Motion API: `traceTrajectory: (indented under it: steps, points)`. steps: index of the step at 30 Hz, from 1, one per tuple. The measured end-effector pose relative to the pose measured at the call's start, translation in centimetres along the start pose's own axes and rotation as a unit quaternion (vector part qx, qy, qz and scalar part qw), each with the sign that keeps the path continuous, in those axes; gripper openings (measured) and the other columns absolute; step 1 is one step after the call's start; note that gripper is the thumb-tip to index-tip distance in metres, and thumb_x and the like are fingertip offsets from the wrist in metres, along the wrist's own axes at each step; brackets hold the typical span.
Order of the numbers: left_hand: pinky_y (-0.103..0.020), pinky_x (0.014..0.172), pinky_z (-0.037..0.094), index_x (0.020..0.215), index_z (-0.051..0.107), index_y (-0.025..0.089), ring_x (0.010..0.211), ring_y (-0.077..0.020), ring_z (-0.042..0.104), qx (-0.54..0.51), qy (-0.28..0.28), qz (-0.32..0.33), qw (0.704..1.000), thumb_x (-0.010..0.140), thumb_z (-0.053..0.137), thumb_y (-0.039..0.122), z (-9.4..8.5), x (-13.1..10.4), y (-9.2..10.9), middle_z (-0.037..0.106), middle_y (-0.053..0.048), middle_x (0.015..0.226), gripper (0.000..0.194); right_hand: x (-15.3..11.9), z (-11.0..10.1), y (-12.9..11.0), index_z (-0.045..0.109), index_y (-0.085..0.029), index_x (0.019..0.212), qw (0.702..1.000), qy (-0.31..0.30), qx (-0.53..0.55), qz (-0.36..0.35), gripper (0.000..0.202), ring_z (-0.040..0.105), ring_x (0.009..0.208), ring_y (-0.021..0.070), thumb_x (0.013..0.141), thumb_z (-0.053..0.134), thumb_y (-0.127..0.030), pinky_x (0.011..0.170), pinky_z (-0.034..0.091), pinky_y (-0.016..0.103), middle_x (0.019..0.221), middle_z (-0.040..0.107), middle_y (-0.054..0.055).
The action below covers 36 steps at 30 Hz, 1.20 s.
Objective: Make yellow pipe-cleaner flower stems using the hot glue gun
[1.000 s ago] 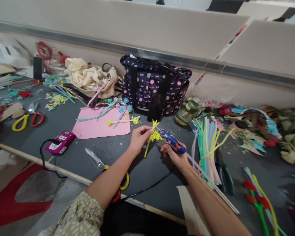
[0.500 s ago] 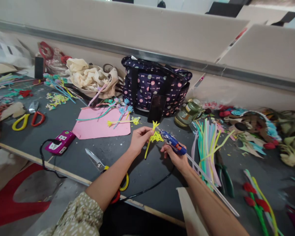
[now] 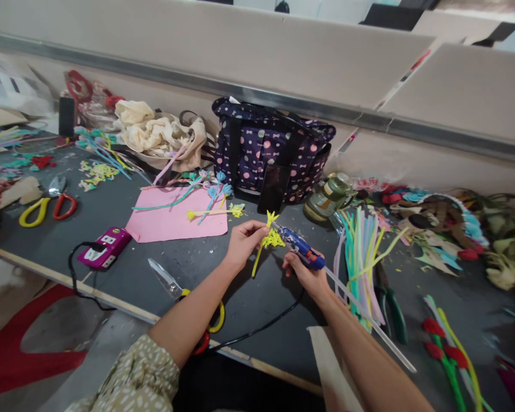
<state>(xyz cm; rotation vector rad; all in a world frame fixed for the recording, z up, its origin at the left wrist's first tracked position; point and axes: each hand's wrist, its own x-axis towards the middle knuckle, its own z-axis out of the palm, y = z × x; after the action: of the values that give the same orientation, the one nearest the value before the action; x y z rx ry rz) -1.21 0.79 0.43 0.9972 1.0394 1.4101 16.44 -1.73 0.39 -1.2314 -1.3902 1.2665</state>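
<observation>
My left hand point(image 3: 246, 243) pinches a yellow pipe-cleaner flower point(image 3: 271, 218) just below its spread petals, its stem hanging down toward the table. In my right hand point(image 3: 304, 272) is a blue hot glue gun point(image 3: 300, 247), its nozzle pointing left, close beside the flower. A long clear glue stick point(image 3: 386, 340) sticks out of the gun's back end. Behind the flower lies a heap of small yellow pieces point(image 3: 275, 238). Scissors with yellow and red handles point(image 3: 167, 277) lie partly under my left forearm.
A pink sheet point(image 3: 167, 223) with pipe-cleaner flowers lies left of centre. The dark patterned bag point(image 3: 249, 154), a phone point(image 3: 273, 189) and a green jar point(image 3: 328, 197) stand behind. Pipe cleaners point(image 3: 363, 257) and pliers point(image 3: 392, 312) lie right; a purple power strip point(image 3: 105, 249) lies left.
</observation>
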Motion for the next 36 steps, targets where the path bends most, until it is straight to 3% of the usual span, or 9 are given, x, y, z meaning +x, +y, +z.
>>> traceTrajectory:
  steps: [36]
  points:
    - [-0.020, 0.045, 0.039, 0.079, 0.069, 0.016, 0.048, -0.0062, 0.046, -0.004, -0.009, -0.003, 1.000, 0.072, 0.071, 0.038, -0.03, -0.08, -0.02, 0.059, 0.001, 0.062, 0.024, -0.04, 0.20, -0.26, 0.056, -0.020, 0.062, 0.999, 0.007, -0.032, -0.022, 0.033, 0.049, 0.038, 0.0113, 0.072, 0.070, -0.048, 0.040, 0.043, 0.024, 0.046, 0.054, -0.002]
